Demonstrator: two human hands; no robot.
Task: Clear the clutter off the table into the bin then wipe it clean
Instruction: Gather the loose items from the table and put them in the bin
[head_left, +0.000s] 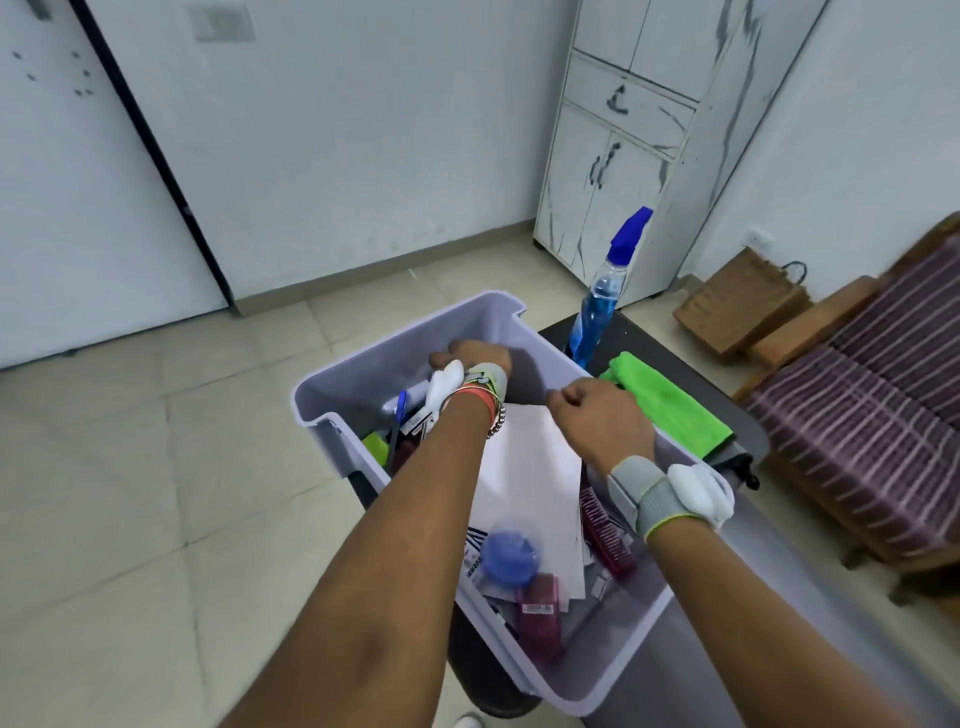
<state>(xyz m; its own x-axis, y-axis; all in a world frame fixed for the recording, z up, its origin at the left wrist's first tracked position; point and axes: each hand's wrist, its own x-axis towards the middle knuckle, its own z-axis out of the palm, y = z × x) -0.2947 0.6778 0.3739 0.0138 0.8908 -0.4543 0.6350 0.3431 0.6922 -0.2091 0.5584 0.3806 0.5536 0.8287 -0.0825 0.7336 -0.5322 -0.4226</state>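
Note:
A lavender plastic bin (363, 364) sits at the left edge of the dark table (748, 561). It holds clutter: white paper (530, 478), a blue round lid (509, 556), a pink box (540, 618), a magenta comb (605, 535) and a blue pen (399, 415). My left hand (470, 356) reaches down inside the bin near its far wall, and its fingers are hidden. My right hand (597, 415) is curled over the bin's right rim. A green cloth (670, 405) and a blue spray bottle (602, 301) stand on the table just beyond the bin.
Tiled floor (130, 467) spreads to the left and ahead. A white cabinet (623, 145) stands against the far wall. A striped wooden sofa (883, 405) is close on the right, with a brown paper bag (737, 301) beside it. A white door (62, 182) is at the left.

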